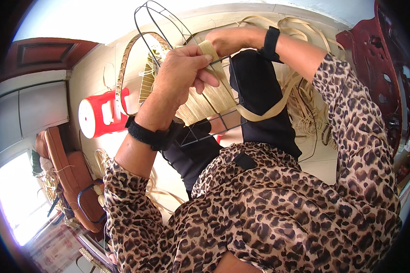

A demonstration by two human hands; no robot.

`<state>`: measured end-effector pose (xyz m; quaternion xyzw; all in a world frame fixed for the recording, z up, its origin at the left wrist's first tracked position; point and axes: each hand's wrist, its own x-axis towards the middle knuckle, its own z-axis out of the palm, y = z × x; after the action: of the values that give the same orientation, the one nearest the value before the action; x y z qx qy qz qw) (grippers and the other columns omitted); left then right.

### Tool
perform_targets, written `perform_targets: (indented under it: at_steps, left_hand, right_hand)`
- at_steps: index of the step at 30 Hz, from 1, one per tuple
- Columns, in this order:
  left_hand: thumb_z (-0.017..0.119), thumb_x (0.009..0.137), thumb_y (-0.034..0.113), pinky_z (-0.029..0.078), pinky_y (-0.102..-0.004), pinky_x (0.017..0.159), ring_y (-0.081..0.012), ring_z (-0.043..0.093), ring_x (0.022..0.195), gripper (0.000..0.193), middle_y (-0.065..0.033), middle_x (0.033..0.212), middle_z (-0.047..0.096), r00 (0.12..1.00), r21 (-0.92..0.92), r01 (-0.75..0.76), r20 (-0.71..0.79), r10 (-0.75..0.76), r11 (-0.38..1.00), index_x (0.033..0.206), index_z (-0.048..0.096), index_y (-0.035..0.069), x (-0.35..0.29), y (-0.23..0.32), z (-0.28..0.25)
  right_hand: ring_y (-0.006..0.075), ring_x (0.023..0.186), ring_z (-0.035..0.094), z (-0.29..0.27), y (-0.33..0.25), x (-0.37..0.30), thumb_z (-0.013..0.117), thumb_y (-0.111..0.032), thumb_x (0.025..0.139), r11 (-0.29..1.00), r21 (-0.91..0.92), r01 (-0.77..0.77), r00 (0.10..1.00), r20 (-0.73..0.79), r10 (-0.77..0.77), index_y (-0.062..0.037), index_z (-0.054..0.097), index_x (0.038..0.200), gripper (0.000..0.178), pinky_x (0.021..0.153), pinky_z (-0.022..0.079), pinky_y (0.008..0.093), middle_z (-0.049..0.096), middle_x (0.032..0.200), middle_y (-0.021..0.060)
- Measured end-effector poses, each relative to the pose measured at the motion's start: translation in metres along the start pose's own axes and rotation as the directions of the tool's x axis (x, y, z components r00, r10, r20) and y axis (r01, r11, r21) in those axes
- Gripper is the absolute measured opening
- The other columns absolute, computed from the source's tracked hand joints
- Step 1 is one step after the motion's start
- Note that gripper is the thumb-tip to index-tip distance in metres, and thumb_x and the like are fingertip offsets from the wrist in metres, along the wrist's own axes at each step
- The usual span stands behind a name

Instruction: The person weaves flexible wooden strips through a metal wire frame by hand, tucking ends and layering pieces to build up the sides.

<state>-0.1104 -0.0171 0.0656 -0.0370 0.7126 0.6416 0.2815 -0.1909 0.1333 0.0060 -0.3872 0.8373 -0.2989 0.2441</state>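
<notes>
Two bare hands are meeting at a flat, straw-coloured ribbon strip (221, 68), lying across a black, box-shaped wire frame (230, 57) over black-trousered knees (259, 82). L hand (184, 68) is sitting on the strip's L side, thumb appearing to touch its edge, other fingers bending beside it; R hand (228, 41) is reaching in at its far end, fingertips mostly hidden. Can't tell if either hand's fingers are gripping. Strip's long axis is running from btwn the hands back twd the body, slanting R; both hands are approx. equally near. A straw-coloured wrapped panel (198, 109) is covering pt. of the frame; nearer the body, wire gaps are showing. A straw-coloured band (271, 113) is arcing over the R thigh. Pale floor is showing L, btwn frame and red-and-white round plastic item (102, 113); loose straw-coloured strips (305, 100) are crowding R.
</notes>
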Motion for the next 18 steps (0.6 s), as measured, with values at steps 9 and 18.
perform_targets:
  at_steps: [9,18]
  left_hand:
    - [0.052,0.085,0.005,0.037,-0.0202,0.031,-0.0141,0.057,0.041,0.012,-0.0124,0.056,0.06,0.998,-0.003,0.027,-0.06,-0.027,1.0,0.084,0.059,-0.004,0.005,-0.001,-0.003]
    - [0.057,0.082,0.008,0.037,-0.0232,0.036,-0.011,0.051,0.038,0.015,-0.0093,0.051,0.057,0.994,0.297,-0.045,-0.083,0.073,0.954,0.076,0.062,-0.004,0.012,-0.003,0.0]
  right_hand:
    - [0.0295,0.065,0.06,-0.024,-0.052,0.015,0.054,-0.011,0.075,0.743,-0.665,0.081,0.54,-0.597,-0.593,-0.0058,0.057,0.071,0.007,0.057,0.049,0.0387,0.061,0.073,0.0126]
    - [0.0239,0.066,0.057,-0.008,-0.007,0.012,0.05,-0.024,0.084,0.841,0.542,-0.01,0.877,-0.399,0.267,-0.0051,0.058,0.088,0.021,0.06,0.047,0.0349,0.058,0.073,0.0109]
